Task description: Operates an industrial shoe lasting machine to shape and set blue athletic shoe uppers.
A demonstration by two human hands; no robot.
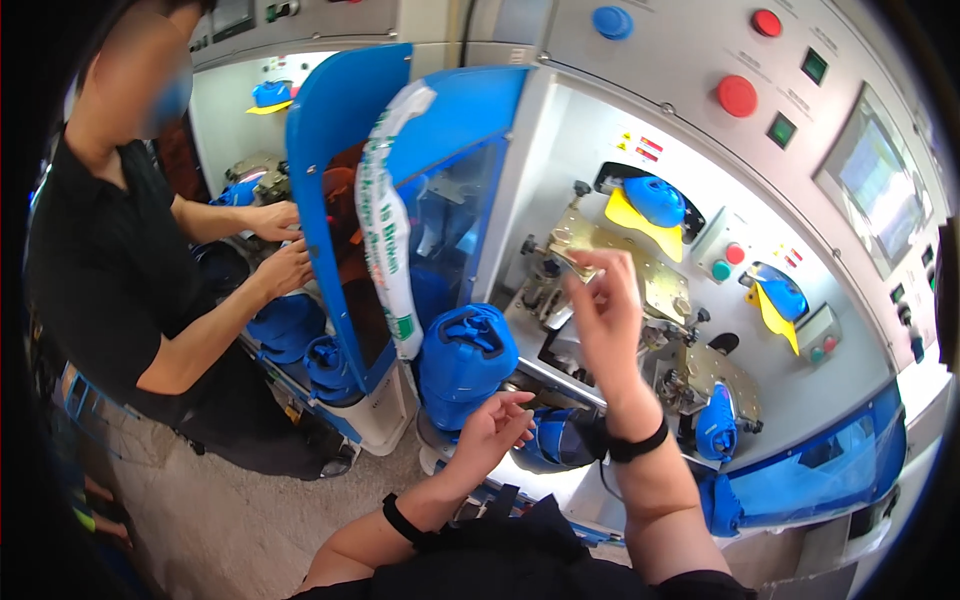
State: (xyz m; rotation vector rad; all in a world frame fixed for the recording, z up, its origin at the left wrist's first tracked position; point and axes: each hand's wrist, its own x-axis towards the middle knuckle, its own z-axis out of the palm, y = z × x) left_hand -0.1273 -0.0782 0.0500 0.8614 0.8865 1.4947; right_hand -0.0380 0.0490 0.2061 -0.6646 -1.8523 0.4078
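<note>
Blue shoe upper (552, 436), one, is lying beside my left hand (492, 430); right hand (608, 310) is hovering before one metal fixture (664, 286). Both hands are half-curling, visibly empty. I'm counting two blue-and-yellow pieces (655, 204) behind.

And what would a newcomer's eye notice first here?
A blue-and-yellow piece draws the eye first, at the back of the brightly lit bay. The raised right hand shows just below it in the picture. A round red button stands out on the grey panel above.
</note>
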